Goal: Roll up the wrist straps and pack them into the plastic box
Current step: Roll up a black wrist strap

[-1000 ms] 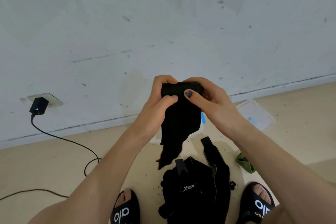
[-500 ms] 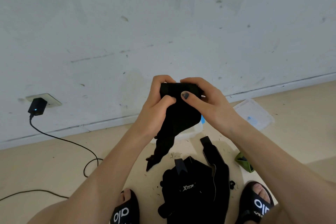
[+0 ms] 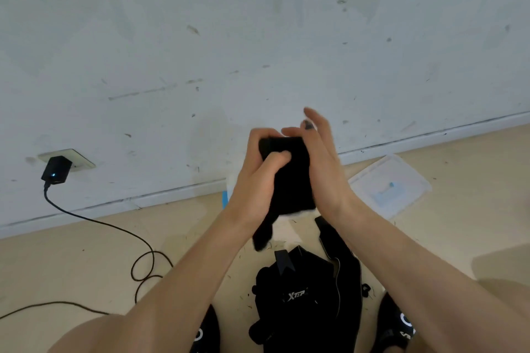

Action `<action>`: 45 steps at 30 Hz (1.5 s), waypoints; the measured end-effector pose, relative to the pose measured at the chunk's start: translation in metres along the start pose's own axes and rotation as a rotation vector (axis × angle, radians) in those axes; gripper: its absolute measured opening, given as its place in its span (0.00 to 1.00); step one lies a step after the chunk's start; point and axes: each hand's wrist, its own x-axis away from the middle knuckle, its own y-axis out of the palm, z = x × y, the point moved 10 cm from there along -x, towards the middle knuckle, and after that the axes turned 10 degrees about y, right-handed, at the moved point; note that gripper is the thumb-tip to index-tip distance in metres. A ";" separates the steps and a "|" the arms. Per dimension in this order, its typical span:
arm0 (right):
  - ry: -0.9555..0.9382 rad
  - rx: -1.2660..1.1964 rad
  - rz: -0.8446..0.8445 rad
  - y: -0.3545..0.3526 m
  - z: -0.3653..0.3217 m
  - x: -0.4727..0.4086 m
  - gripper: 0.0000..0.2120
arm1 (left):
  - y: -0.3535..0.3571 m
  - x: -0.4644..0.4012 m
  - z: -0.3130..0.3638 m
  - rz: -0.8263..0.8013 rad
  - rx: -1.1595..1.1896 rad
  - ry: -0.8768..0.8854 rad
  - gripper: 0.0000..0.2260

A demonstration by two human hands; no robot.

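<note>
**Strap half rolled, tail hanging loose**

Head view: both hands are raised in front of a scuffed white wall, working one black wrist strap (image 3: 289,178); the left hand (image 3: 258,175) grips the rolled top of it, fingers curled over the far edge and thumb pressed into the front; the right hand (image 3: 321,163) lies along the strap's right side with fingers straight and partly lifted off, grasping nothing. A short unrolled tail hangs below the hands, above the floor (image 3: 86,261). The plastic box (image 3: 229,189) sits on the floor behind the hands, mostly hidden, only a pale edge showing; its clear lid (image 3: 390,183) lies flat to the right, near the wall. More black straps (image 3: 309,304) lie in a heap between the person's sandalled feet, not yet rolled. A charger (image 3: 56,170) is plugged in at the left, its cable looping across the floor.

As I judge it, the risk is the roll springing open; only one hand clamps it, and with the right hand off the cloth the outer turns could slacken; a loose roll may not fit the box alongside the others; the hanging tail could also twist and wind on crooked.
</note>
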 end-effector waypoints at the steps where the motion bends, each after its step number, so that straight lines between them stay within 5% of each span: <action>1: 0.018 0.023 -0.016 0.007 0.006 0.005 0.16 | 0.005 0.005 -0.008 0.001 0.020 -0.039 0.07; 7: 0.055 0.040 -0.083 0.003 0.003 -0.004 0.21 | -0.007 -0.002 0.001 -0.013 -0.055 -0.004 0.07; 10: 0.054 -0.063 -0.035 -0.005 -0.005 -0.012 0.15 | -0.010 -0.011 0.011 -0.015 -0.077 0.041 0.07; 15: 0.021 0.176 -0.087 0.006 0.004 -0.002 0.19 | 0.003 -0.003 -0.008 -0.089 -0.095 -0.038 0.07; 26: -0.072 0.148 -0.175 -0.004 -0.007 -0.002 0.07 | -0.010 -0.013 0.016 -0.169 -0.277 0.190 0.14; 36: -0.182 0.126 -0.074 -0.010 -0.012 -0.002 0.06 | -0.002 -0.005 -0.003 -0.216 -0.330 0.073 0.43; 45: -0.202 0.113 -0.086 -0.014 -0.014 -0.003 0.06 | -0.015 -0.011 -0.008 -0.247 -0.295 -0.003 0.34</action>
